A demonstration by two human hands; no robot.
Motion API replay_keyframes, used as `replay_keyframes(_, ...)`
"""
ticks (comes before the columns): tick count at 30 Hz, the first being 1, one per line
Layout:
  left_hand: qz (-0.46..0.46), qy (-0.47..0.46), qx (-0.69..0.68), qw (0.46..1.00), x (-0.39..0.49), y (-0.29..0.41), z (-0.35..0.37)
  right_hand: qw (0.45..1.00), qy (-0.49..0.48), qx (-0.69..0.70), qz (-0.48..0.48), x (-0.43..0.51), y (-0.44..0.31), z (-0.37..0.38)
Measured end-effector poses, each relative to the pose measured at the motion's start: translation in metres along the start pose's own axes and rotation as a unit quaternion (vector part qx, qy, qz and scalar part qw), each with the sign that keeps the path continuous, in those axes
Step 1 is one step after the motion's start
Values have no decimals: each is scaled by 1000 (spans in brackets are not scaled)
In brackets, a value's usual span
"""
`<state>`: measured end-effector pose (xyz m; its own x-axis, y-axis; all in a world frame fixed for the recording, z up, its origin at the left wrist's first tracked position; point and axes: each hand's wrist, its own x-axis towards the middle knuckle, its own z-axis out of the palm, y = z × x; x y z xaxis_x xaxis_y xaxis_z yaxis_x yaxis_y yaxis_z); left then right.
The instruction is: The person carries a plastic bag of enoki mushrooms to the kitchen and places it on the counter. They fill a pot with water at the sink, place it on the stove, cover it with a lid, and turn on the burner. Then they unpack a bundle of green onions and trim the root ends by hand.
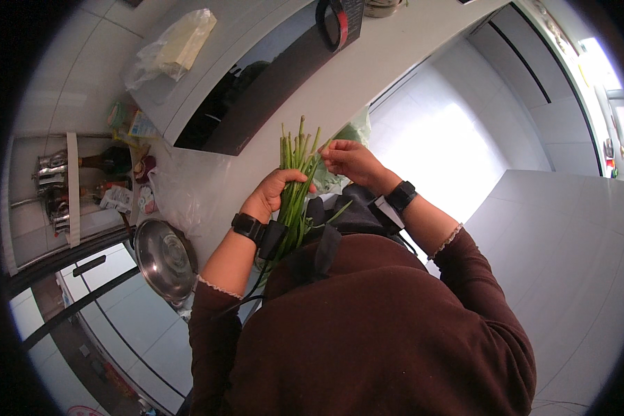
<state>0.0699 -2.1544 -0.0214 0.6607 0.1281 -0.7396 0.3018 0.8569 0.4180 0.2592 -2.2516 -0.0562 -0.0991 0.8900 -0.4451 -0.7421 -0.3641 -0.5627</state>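
Note:
A bunch of long green vegetable stems (292, 195) is gripped around its middle by my left hand (278, 190). The cut ends fan out away from me, while the leafy ends hang back towards my body and are partly hidden by my left wrist. My right hand (351, 161) pinches the tip of one stem (326, 147) at the right side of the bunch between thumb and fingers. Below and behind my right hand hangs a pale green plastic bag (360, 126), with more light green material beneath; its contents are unclear.
Beyond the stems, a dark glass panel (270, 93) lies along the white counter (338, 86), with a black and red looped object (341, 26) at its far end. A steel basin (164, 260) and clear plastic bag (195, 182) sit left. A wall rack (73, 187) holds bottles.

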Motion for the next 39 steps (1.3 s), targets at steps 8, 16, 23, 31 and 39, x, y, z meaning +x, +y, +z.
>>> replay_keyframes(8, 58, 25, 37, 997, -1, -2, 7, 999, 50, -7, -13, 1, 4, -3)
replay_keyframes(16, 82, 64, 75, 992, 1, -5, 10, 994, 98, 10, -42, 6, 8, 0)
replay_keyframes(23, 78, 91, 162, 979, 3, -6, 13, 995, 94, 15, -37, 7, 7, -3)
replay_keyframes(31, 66, 74, 129, 987, 5, -7, 11, 995, 89, 17, -43, 8, 9, -8)
replay_keyframes(39, 85, 44, 84, 992, 2, -7, 14, 998, 25, 56, -17, 4, 7, -11)
